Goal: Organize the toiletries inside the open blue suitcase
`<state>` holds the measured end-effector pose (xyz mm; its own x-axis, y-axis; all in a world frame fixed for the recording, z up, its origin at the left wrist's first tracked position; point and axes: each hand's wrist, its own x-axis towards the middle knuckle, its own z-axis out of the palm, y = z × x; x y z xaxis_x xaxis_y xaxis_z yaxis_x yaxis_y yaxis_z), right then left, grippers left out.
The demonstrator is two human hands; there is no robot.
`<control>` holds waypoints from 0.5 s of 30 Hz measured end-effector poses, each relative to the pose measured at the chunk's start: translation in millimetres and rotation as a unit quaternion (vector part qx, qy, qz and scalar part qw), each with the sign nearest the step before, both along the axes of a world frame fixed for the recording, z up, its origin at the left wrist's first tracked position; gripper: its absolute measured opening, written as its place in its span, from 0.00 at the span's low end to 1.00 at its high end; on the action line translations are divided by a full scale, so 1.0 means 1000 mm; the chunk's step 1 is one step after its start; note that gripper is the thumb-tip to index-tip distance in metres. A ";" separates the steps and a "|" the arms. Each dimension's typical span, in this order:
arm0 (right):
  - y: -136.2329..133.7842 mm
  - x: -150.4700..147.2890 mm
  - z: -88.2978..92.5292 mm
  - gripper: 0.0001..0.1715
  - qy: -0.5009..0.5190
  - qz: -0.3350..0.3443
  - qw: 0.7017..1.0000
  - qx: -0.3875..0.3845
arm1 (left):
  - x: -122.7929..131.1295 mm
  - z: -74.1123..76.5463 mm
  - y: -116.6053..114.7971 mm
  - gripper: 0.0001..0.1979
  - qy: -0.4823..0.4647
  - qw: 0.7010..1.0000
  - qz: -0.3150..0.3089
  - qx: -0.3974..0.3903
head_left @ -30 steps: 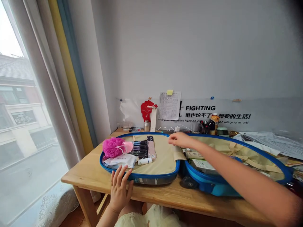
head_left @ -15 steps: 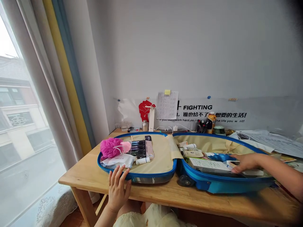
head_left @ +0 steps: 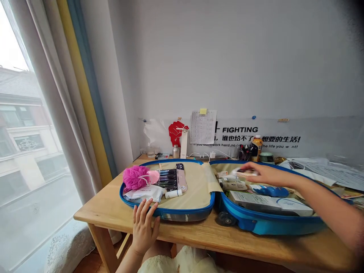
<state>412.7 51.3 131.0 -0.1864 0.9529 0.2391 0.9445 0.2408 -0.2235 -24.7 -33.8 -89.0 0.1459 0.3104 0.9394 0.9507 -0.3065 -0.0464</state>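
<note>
A blue suitcase (head_left: 196, 218) lies unfolded on the wooden table, its two halves side by side. My left hand (head_left: 144, 223) rests with fingers outstretched on the front rim of the left half, holding nothing. Beside those fingertips is a white soft pack (head_left: 148, 193); a pink bath puff (head_left: 135, 177), a carded set of toothbrushes (head_left: 169, 179) and a white tube (head_left: 173, 194) lie behind and to the right. Over the right half, my right hand (head_left: 260, 172) grips a small white-and-tan striped pack (head_left: 244, 173), blurred by motion. Under it are a bottle (head_left: 234, 185) and a blue item (head_left: 270, 190).
White boxes (head_left: 256, 201) fill the front of the right half. Behind the suitcase stand an orange drink bottle (head_left: 256, 147), a silver bottle (head_left: 175, 151) and a white upright stand (head_left: 184, 144). Papers (head_left: 321, 172) cover the table's right side. Curtains (head_left: 71, 76) hang at left.
My right hand has lifted the striped pack from the front right of the suitcase and moved it leftward and back. My left hand stays on the rim. The view has shifted slightly.
</note>
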 end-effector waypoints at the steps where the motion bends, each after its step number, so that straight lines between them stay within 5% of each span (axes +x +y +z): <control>1: -0.001 -0.023 0.002 0.24 0.009 0.065 0.997 -0.050 | 0.000 0.000 0.000 0.28 0.001 1.000 -0.001 0.000; 5: -0.006 -0.118 -0.011 0.28 0.018 0.234 0.955 -0.180 | 0.000 -0.001 0.000 0.28 0.001 1.000 0.003 -0.001; 9: -0.007 -0.193 -0.040 0.27 0.006 0.298 0.927 -0.230 | 0.000 -0.001 0.000 0.28 0.006 1.000 0.009 -0.004; 15: -0.005 -0.241 -0.067 0.26 0.012 0.335 0.913 -0.231 | -0.001 -0.003 0.000 0.27 -0.002 1.000 0.007 -0.010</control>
<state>171.8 45.9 63.9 -0.7644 0.6275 -0.1481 0.6134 0.6370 -0.4669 -26.1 -33.6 -91.5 0.1377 0.3307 0.9336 0.9550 -0.2942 -0.0367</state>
